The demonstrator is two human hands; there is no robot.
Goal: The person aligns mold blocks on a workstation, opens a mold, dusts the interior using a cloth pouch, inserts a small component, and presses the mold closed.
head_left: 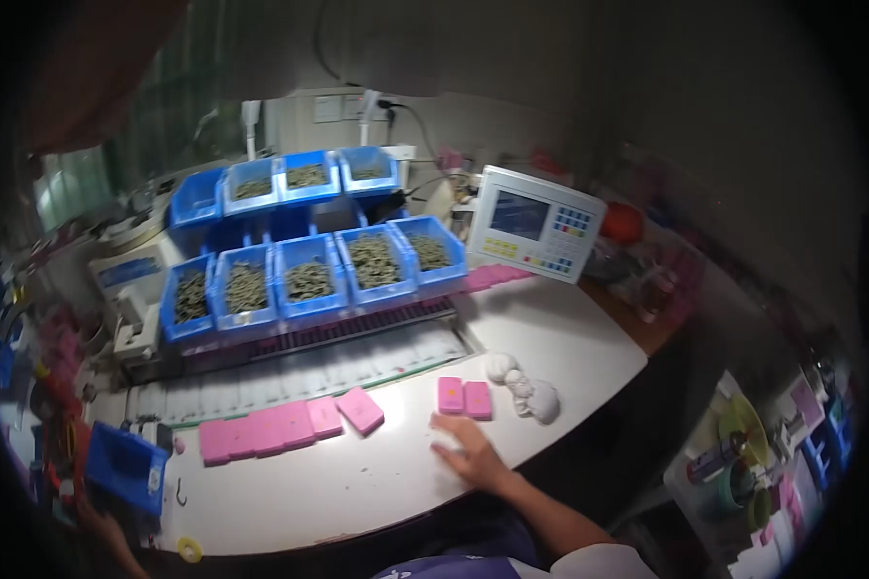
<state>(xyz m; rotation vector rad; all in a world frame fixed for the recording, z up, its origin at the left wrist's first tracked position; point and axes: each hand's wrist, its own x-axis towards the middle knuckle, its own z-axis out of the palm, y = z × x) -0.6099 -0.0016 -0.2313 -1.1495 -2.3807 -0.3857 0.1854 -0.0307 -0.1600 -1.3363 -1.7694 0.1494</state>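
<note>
Around the white bench (pixel 299 502), the room was rather dim. Two pink blocks (pixel 450 396) lay side by side on it, just ahead of the right hand (pixel 468 459), with their long axes running mostly away from this hand. It was much nearer to them than the left hand (pixel 92 519). The forefinger and thumb of the right hand stood moderately wide apart, and nothing was visible between them. Its fingertips were near the closer ends of the pair; whether they touched could not be told.

Ahead and to the right of the same hand was a whitish bundle (pixel 521 393). To its left stretched a pink row (pixel 270 429) of similar blocks, whose nearest piece lay askew. Farther ahead stood blue bins (pixel 309 307) holding greyish-green pieces, and to the right of these a control panel (pixel 536 224).

Well to the left, the left hand was beside a tilted blue bin (pixel 121 468); it was too dark there to tell its grip.
</note>
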